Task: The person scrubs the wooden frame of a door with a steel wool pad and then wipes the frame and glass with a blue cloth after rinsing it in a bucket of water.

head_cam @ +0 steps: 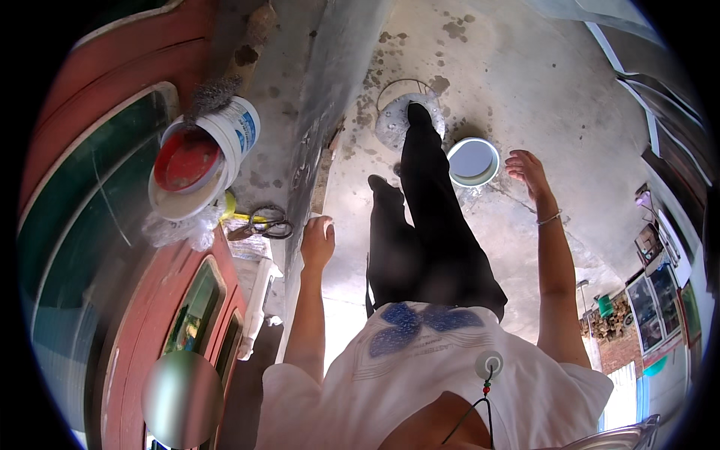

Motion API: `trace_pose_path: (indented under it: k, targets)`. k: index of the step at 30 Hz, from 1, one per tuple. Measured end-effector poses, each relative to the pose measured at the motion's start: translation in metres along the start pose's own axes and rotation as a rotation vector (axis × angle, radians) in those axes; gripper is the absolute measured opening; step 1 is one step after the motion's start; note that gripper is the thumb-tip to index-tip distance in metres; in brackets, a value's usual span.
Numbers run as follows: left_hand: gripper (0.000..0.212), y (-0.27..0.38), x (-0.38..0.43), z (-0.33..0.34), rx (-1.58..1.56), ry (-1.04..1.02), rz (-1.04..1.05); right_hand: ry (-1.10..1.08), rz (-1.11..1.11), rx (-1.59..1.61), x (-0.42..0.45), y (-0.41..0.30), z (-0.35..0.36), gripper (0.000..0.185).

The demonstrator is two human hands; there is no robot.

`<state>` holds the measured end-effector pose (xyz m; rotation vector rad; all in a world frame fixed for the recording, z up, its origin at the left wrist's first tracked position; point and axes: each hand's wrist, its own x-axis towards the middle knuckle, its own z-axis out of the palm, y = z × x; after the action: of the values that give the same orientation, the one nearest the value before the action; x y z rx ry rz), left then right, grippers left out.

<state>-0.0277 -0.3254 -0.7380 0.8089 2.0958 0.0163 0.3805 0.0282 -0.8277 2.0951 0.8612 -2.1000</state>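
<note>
My left hand (318,242) hangs beside the edge of a raised concrete ledge (306,163), its fingers slightly curled and nothing seen in it. To the right, my right hand (526,171) is held out with fingers apart and holds nothing. Just left of it on the concrete floor stands a round, light-coloured container (473,162), apparently a bucket or basin seen from above. Farther ahead, one of my feet overlaps a greyish round object (392,122) with a thin wire hoop beside it; whether the foot touches it cannot be told.
On the ledge at left are a white plastic bucket (247,126) with a red container (188,160) inside, crumpled clear plastic (191,228) and black-handled scissors (275,224). A red-framed window wall (135,315) borders the left. Wet spots mark the floor. Stacked wood (616,320) lies far right.
</note>
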Motion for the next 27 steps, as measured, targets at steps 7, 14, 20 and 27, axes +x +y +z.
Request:
trace_pose_path:
  k: [7, 14, 20, 27]
  targets:
    - [0.020, 0.027, 0.100, 0.064, -0.299, 0.161, 0.311, 0.196, -0.402, -0.134, 0.055, -0.026, -0.093, 0.032]
    - [0.020, -0.107, 0.137, 0.226, -0.452, 0.340, 0.399, 0.303, -0.765, 0.071, 0.081, 0.043, -0.045, 0.040]
    - [0.021, -0.241, 0.047, 0.326, -0.559, 0.121, 0.199, 0.148, -0.608, 0.031, 0.068, 0.225, 0.086, 0.037]
    - [0.019, -0.294, 0.026, 0.399, -0.456, 0.028, 0.199, 0.241, -0.559, 0.079, 0.047, 0.322, 0.061, 0.036]
